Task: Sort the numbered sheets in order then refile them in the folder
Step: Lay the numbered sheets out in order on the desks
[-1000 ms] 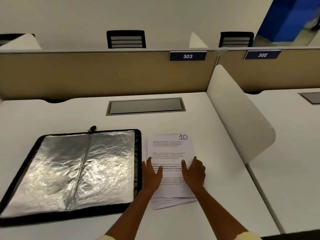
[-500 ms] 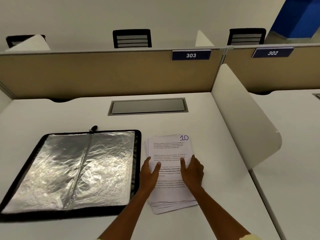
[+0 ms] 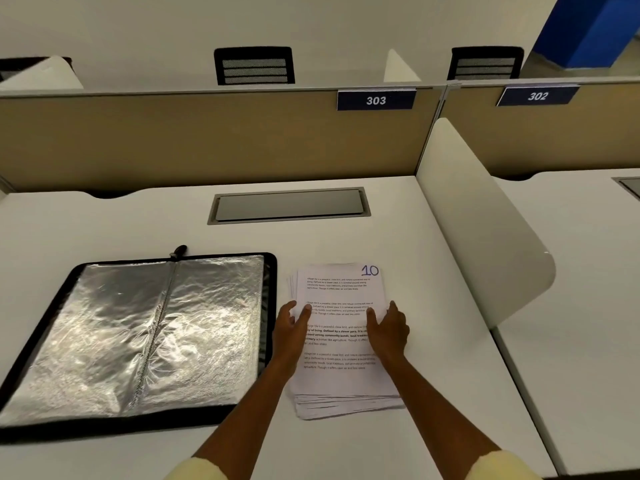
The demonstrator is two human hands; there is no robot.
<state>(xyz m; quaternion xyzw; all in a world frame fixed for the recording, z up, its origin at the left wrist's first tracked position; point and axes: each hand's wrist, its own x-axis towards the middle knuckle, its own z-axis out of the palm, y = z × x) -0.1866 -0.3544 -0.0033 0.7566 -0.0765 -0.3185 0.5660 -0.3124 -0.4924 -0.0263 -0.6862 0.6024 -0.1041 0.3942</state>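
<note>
A loose stack of printed sheets lies on the white desk, right of the folder; its top sheet bears a handwritten "10" at the upper right corner. The black zip folder lies open flat at the left, showing shiny clear sleeves. My left hand rests on the stack's left edge, thumb on the top sheet and fingers over the side. At the stack's right edge, my right hand presses with its fingers spread. Both hands flank the stack without lifting it.
A white curved divider stands to the right of the stack. A grey cable hatch is set into the desk behind. A tan partition with a "303" label closes the back. The desk's front edge is near my forearms.
Both hands have slid a little farther up the stack, from its lower half toward the middle. The stack and the folder have stayed where they were.
</note>
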